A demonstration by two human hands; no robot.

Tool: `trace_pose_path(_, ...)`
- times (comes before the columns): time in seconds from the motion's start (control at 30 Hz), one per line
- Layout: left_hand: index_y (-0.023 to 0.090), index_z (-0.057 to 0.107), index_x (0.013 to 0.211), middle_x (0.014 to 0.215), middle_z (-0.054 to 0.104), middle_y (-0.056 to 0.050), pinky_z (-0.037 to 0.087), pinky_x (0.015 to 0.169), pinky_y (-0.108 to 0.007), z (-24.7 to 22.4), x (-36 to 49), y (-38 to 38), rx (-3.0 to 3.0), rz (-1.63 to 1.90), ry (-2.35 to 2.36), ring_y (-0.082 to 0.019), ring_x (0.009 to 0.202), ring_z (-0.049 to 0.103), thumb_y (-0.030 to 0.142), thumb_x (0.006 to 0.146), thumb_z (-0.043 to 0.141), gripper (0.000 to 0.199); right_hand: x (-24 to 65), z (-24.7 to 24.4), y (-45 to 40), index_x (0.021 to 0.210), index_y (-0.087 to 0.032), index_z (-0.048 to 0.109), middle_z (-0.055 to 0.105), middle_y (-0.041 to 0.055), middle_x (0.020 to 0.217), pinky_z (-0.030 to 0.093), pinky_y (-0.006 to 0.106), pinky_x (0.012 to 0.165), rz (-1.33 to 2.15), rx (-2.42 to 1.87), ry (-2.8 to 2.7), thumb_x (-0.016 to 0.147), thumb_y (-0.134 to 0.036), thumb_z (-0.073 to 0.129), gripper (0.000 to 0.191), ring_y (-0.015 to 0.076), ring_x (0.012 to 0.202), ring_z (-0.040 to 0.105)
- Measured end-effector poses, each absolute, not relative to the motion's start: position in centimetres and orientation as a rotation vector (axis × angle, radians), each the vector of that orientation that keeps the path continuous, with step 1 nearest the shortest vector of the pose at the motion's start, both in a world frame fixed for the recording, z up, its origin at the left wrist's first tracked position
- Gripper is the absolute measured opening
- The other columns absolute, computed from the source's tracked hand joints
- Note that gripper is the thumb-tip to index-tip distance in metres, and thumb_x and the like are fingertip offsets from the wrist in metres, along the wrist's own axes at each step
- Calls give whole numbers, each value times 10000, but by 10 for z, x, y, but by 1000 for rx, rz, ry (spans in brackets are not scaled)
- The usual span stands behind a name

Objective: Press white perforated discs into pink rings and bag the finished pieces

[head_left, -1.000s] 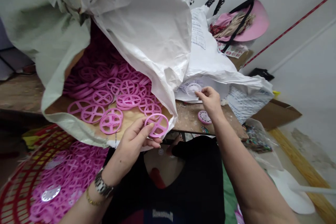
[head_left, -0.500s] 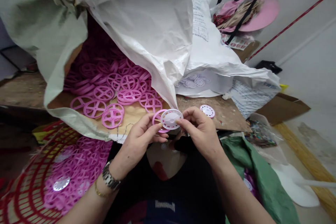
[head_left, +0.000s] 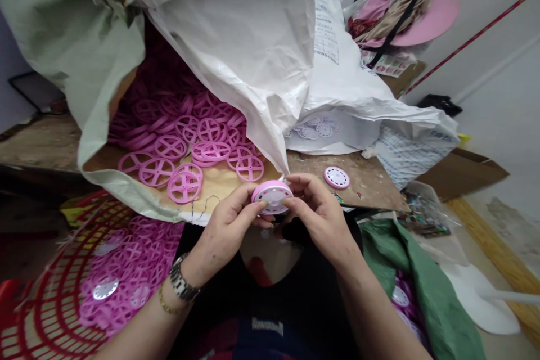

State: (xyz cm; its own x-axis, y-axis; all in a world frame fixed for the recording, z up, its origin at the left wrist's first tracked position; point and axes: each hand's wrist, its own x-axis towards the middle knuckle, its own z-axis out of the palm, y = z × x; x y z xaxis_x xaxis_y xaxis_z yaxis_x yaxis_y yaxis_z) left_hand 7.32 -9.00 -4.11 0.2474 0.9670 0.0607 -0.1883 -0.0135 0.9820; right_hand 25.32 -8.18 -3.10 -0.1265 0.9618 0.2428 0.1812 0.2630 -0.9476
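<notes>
a: what have we at the far left?
b: a red basket (head_left: 46, 298) heaped with pink wheels (head_left: 126, 278), then our big open sack (head_left: 236, 39), loose wheels (head_left: 250, 169) lying in its mouth.
a: and our 2 hands?
b: our left hand (head_left: 225, 222) pinches the left side of 1 white disc (head_left: 276, 198) and the pink wheel (head_left: 265, 185) behind it, just in front of the sack's mouth; our right hand (head_left: 320, 214) grips the right side, fingers narrow. we can't tell whether the disc is fully seated.
a: further right?
b: a white sack (head_left: 350, 76) holding white discs (head_left: 324, 130), 1 pink-and-white piece (head_left: 336, 177) flat on the table (head_left: 367, 185), and a green sack (head_left: 422, 264).
</notes>
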Motion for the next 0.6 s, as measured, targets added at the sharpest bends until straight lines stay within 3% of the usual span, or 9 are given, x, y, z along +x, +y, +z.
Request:
trace_pose_path(0.13,219,675,1121,1044,695,-17,627,758,-266,-43,74,-92,1291,1111,869,-153,840,697,358,938,595,243,253,-27,-86,936,-217,682,704,32,874,512,286,645,1000,-1122,-1577,885,-341,629,144,181,748,642)
trace_pose_path(0.3,230,626,1226,1142,685,-41,606,750,-281,-44,72,-95,1434,1083,847,-162,827,689,392,978,524,314,250,-32,-92,961,-220,684,701,18,840,509,283,645,936,-1155,-1550,889,-339,645,144,167,701,625)
trace_pose_path(0.43,234,647,1205,960,696,-10,543,687,-241,-41,72,-97,1598,1118,937,-141,740,650,380,987,514,295,246,-32,-98,956,-232,690,698,10,834,496,280,654,910,-1142,-1591,900,-323,640,118,161,707,614)
trace_pose_path(0.6,218,708,1068,809,676,10,473,680,-229,-38,76,-99,1769,1204,1048,-135,717,608,335,998,495,253,242,-31,-102,788,-219,662,657,-4,729,470,265,619,792,-1161,-1593,877,-276,639,107,157,675,595)
